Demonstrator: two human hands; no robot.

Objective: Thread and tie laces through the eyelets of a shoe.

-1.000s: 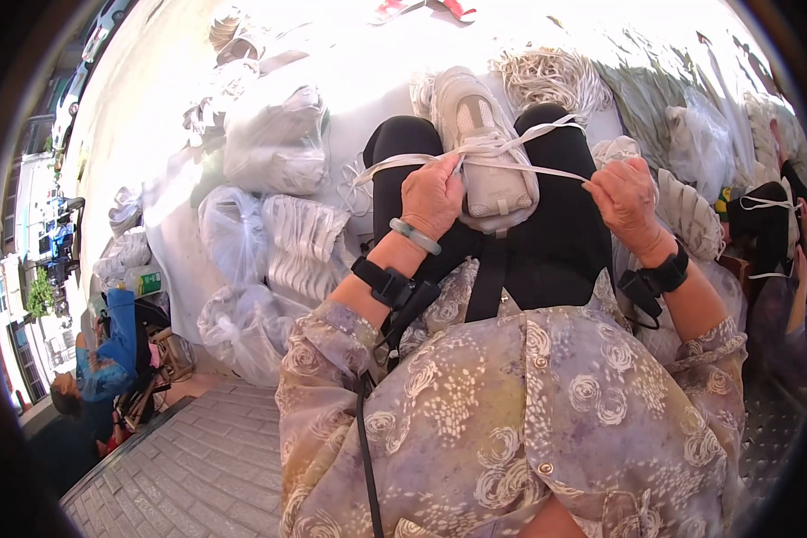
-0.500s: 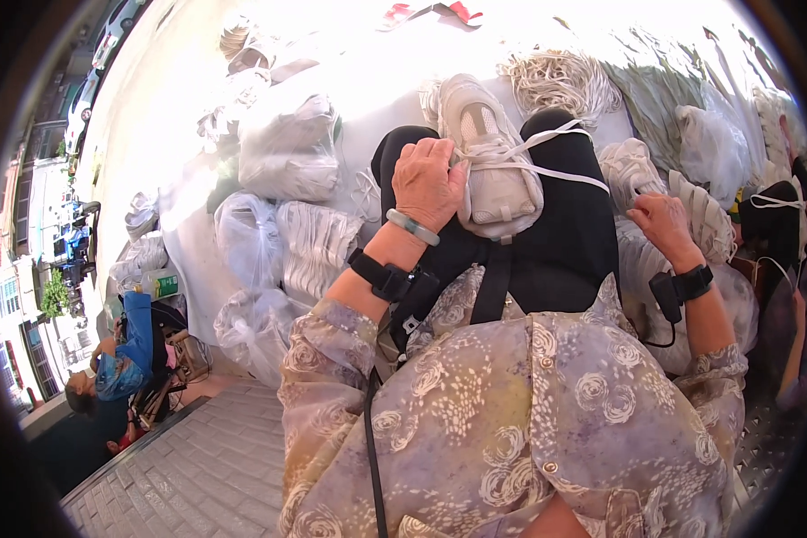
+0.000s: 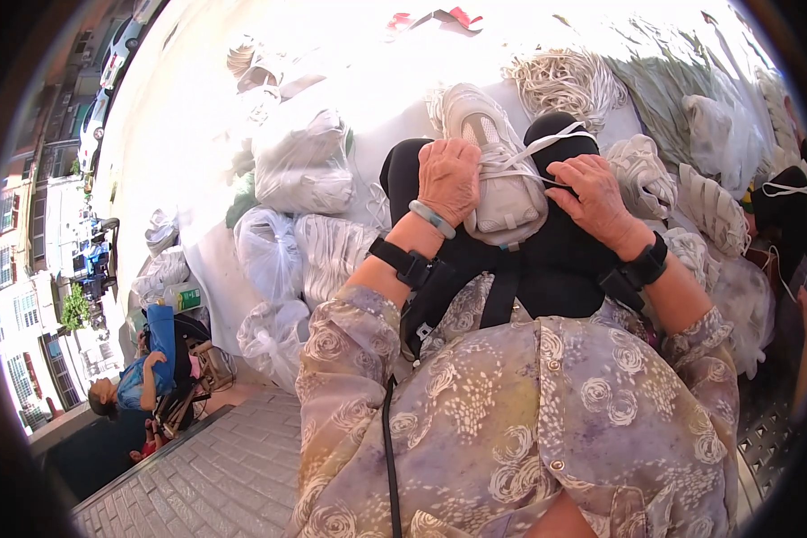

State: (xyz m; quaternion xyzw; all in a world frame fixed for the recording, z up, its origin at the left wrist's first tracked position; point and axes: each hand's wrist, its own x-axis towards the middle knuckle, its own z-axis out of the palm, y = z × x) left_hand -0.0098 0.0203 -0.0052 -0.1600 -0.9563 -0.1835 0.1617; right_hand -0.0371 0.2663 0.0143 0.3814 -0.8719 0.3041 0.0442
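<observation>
A beige-white sneaker [image 3: 502,208] lies on my lap between my black-trousered thighs, its heel end toward me. A white shoelace [image 3: 518,161] crosses it, and a loose length is draped over my right knee. My left hand [image 3: 450,179] is closed at the sneaker's left side, its fingertips hidden against the shoe. Just right of the sneaker, my right hand [image 3: 592,197] pinches a strand of the lace between thumb and fingers.
A coil of white laces [image 3: 567,85] lies beyond my right knee. Pale shoes [image 3: 641,175] are heaped at the right. Plastic bags of white goods [image 3: 303,161] stand at the left. Another person [image 3: 139,377] sits at far left; a co-worker's arm [image 3: 804,332] shows at the right edge.
My right hand has moved left from beside the shoe heap to the sneaker and now pinches the lace. My left hand stays at the sneaker's side. The view has shifted slightly.
</observation>
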